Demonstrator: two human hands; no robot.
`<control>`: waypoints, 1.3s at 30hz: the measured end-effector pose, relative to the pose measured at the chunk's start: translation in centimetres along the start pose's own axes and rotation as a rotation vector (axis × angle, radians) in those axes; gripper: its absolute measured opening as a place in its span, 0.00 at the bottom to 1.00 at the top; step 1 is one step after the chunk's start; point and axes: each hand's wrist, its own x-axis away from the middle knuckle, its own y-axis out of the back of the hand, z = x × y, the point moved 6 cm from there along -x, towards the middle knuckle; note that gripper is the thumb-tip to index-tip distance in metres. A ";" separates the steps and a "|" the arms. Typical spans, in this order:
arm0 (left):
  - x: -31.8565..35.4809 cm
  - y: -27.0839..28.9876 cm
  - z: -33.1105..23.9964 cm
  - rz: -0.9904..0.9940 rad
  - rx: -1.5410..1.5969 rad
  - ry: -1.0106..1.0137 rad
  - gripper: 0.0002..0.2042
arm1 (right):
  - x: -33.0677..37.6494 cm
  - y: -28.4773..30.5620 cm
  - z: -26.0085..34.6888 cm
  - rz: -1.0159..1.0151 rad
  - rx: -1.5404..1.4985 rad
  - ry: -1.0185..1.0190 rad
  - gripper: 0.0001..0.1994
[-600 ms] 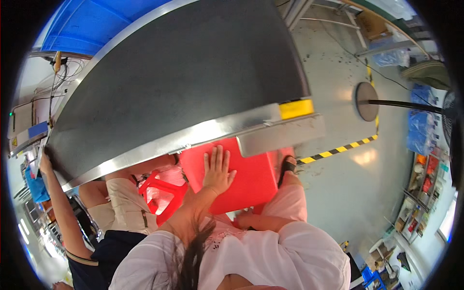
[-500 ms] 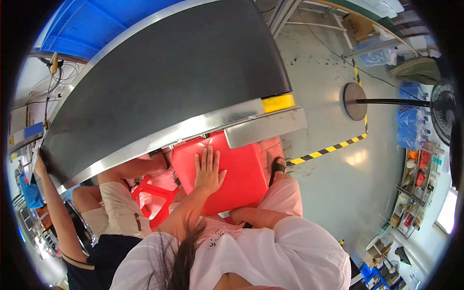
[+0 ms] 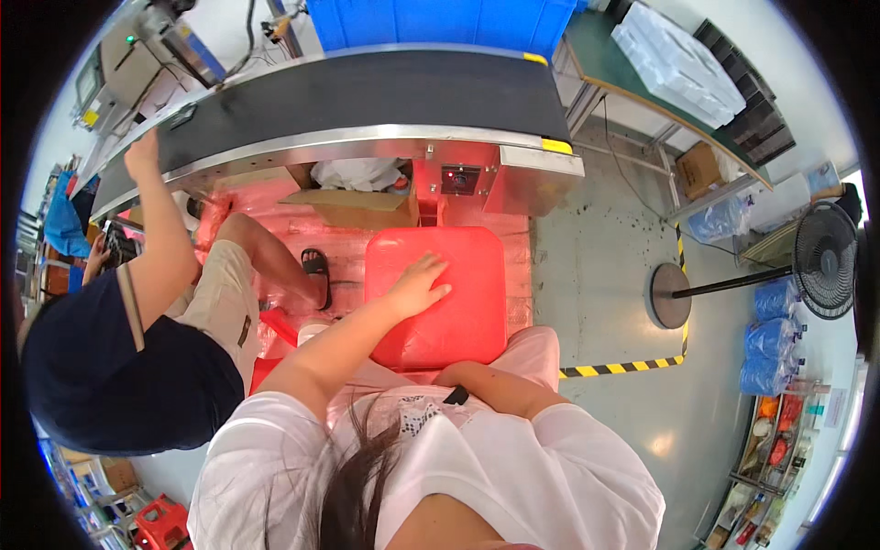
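Note:
My left hand (image 3: 417, 286) lies flat, fingers apart, on the seat of a red plastic stool (image 3: 467, 302) right in front of me. It holds nothing. My right forearm (image 3: 500, 390) bends across my waist at the stool's near edge. Its hand is tucked against my white shirt and mostly hidden, beside a small black object (image 3: 456, 396). The stool stands on pink-red flooring below the end of a black conveyor belt (image 3: 367, 96).
A co-worker in a dark shirt (image 3: 110, 367) sits at my left, one hand (image 3: 142, 156) raised to the conveyor and a sandalled foot (image 3: 316, 268) near the stool. A standing fan (image 3: 825, 261), yellow-black floor tape (image 3: 623, 367), blue crates (image 3: 440, 23) and a green table (image 3: 642, 82) surround us.
The view has swung so the conveyor now lies farther ahead and the stool sits central. My left hand stays flat on the red stool, its fingers now pointing more to the right.

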 end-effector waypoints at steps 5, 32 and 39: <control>10.1 19.5 -10.2 -0.050 0.591 -0.375 0.18 | 6.0 3.3 -2.9 -0.128 0.011 0.089 0.20; 0.4 58.2 12.3 -1.179 -1.500 0.320 0.20 | 12.0 2.3 -4.1 -0.769 0.728 0.250 0.12; 7.1 65.7 15.8 -1.456 -1.709 0.855 0.20 | 14.0 1.5 -2.6 -0.766 0.139 0.054 0.23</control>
